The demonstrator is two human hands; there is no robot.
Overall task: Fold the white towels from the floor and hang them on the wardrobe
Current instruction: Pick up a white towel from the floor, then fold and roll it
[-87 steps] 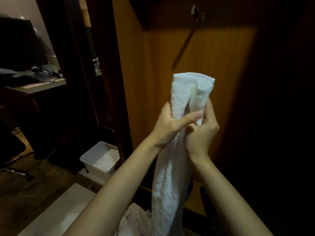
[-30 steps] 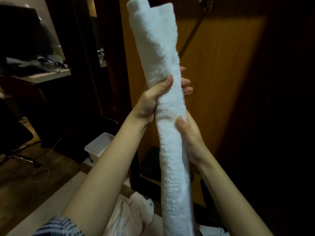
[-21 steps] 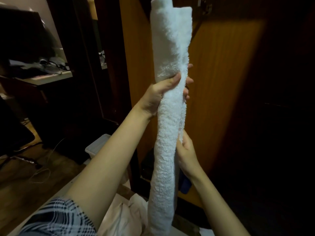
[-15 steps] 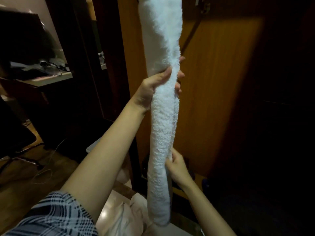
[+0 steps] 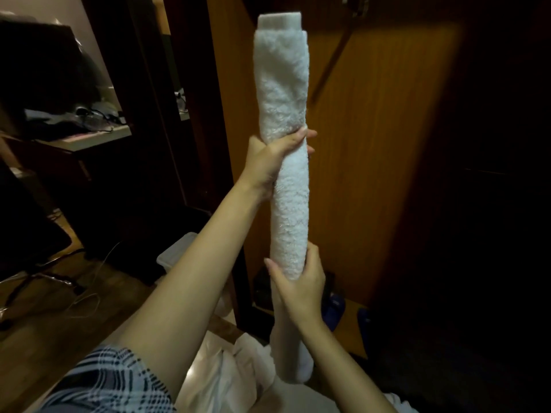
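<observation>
A white towel (image 5: 286, 93), folded lengthwise into a long narrow strip, stands upright in front of the open wooden wardrobe door (image 5: 372, 144). My left hand (image 5: 271, 162) grips it round the middle, thumb across the front. My right hand (image 5: 301, 290) grips it lower down, and the strip's bottom end hangs below that hand. More white cloth (image 5: 235, 374) lies crumpled on the floor under my arms.
A dark hook or hinge (image 5: 354, 7) sits near the top of the door. A white plastic bin (image 5: 179, 251) stands on the floor at left, with a desk (image 5: 98, 138) and chair base (image 5: 35, 278) beyond. Blue slippers (image 5: 334, 305) lie at the wardrobe's foot. The wardrobe interior at right is dark.
My right hand has slid down the towel from just under the left hand to a lower grip. The left hand keeps its hold, and the strip now stands straighter.
</observation>
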